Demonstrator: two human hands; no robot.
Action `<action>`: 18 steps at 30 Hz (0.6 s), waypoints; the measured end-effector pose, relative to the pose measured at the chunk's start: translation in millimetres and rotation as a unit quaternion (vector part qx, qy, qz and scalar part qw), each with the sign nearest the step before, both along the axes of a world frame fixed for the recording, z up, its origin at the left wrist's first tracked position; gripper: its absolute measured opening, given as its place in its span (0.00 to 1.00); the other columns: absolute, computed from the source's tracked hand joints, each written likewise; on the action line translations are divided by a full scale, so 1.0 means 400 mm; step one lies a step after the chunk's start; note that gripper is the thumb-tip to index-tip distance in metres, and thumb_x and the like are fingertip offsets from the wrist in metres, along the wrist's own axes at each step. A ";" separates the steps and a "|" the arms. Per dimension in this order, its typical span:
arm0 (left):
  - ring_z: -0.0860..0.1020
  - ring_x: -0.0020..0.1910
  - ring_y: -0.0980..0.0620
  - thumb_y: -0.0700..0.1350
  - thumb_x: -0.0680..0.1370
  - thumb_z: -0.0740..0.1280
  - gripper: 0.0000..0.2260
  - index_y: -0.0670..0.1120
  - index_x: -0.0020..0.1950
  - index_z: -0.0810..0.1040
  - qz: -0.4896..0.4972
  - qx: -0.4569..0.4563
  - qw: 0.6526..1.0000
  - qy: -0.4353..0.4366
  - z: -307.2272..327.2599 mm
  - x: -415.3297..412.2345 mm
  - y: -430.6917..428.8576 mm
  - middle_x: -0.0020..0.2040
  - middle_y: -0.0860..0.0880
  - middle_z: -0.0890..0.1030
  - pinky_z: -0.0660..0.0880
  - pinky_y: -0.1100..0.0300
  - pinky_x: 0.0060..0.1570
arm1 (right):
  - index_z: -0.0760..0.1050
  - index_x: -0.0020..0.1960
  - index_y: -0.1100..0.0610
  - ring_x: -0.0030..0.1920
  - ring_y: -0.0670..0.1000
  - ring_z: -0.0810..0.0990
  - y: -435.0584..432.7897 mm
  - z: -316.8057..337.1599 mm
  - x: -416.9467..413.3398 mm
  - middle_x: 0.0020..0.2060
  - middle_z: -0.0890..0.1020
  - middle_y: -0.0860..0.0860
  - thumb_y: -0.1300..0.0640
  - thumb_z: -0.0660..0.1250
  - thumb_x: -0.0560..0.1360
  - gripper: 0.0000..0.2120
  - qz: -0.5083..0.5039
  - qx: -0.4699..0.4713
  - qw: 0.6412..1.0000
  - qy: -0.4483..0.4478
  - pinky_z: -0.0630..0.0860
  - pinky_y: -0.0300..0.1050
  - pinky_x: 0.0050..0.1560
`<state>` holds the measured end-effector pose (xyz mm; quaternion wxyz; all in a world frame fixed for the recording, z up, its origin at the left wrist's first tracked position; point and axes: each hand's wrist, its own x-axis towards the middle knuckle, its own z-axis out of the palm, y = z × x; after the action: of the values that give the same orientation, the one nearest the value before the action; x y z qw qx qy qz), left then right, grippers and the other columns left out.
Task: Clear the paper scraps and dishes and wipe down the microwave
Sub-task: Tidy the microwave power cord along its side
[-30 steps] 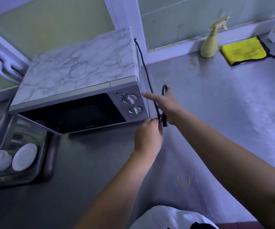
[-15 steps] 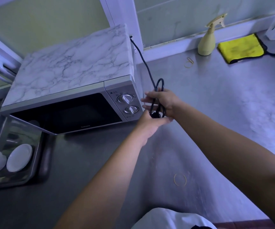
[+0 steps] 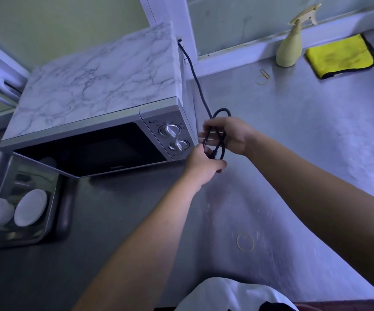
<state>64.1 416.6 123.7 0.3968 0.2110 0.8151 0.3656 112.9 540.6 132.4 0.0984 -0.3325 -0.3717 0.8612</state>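
A silver microwave (image 3: 96, 90) with a marble-patterned top and two knobs stands on the steel counter (image 3: 293, 140), its door closed. Its black power cord (image 3: 194, 70) runs from the back right corner down to a coiled loop beside the control panel. My right hand (image 3: 233, 135) grips the loop with curled fingers. My left hand (image 3: 204, 167) holds the lower end of the cord just below it. At the back right lie a yellow cloth (image 3: 341, 56) and a pale spray bottle (image 3: 290, 46).
Two white dishes (image 3: 30, 207) lie in a steel sink tray (image 3: 47, 230) at the lower left. Rubber bands lie on the counter, one near me (image 3: 245, 242) and one (image 3: 262, 77) by the spray bottle. A white garment (image 3: 226, 295) shows at the bottom edge.
The cord went from a loose strand between both hands to a loop gathered round my right hand. My left hand moved up under the loop. The view shifted slightly.
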 end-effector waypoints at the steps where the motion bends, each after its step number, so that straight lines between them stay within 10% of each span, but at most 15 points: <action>1: 0.83 0.39 0.42 0.42 0.59 0.75 0.19 0.44 0.45 0.72 -0.002 -0.003 1.000 -0.001 0.000 -0.002 0.001 0.39 0.47 0.76 0.80 0.36 0.49 | 0.76 0.45 0.63 0.38 0.57 0.83 0.007 0.004 -0.001 0.36 0.81 0.57 0.61 0.68 0.78 0.05 -0.006 -0.005 1.000 0.004 0.84 0.55 0.46; 11: 0.80 0.27 0.45 0.39 0.67 0.71 0.07 0.42 0.39 0.73 -0.035 -0.041 0.999 0.004 0.000 0.015 0.022 0.28 0.41 0.81 0.82 0.48 0.40 | 0.67 0.36 0.55 0.21 0.48 0.67 0.020 -0.006 -0.052 0.21 0.64 0.48 0.56 0.74 0.75 0.17 0.005 0.071 0.994 -0.086 0.74 0.40 0.26; 18: 0.79 0.26 0.44 0.36 0.70 0.69 0.02 0.38 0.38 0.78 -0.061 -0.063 0.988 -0.126 0.039 -0.006 0.039 0.30 0.41 0.82 0.81 0.53 0.32 | 0.75 0.40 0.56 0.50 0.52 0.84 0.044 0.006 -0.046 0.33 0.80 0.48 0.49 0.65 0.81 0.14 0.094 0.011 0.996 0.002 0.79 0.47 0.50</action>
<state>61.6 432.3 139.4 0.5301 0.1873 0.7656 0.3127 94.4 558.3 134.9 0.0212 -0.2934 -0.4105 0.8631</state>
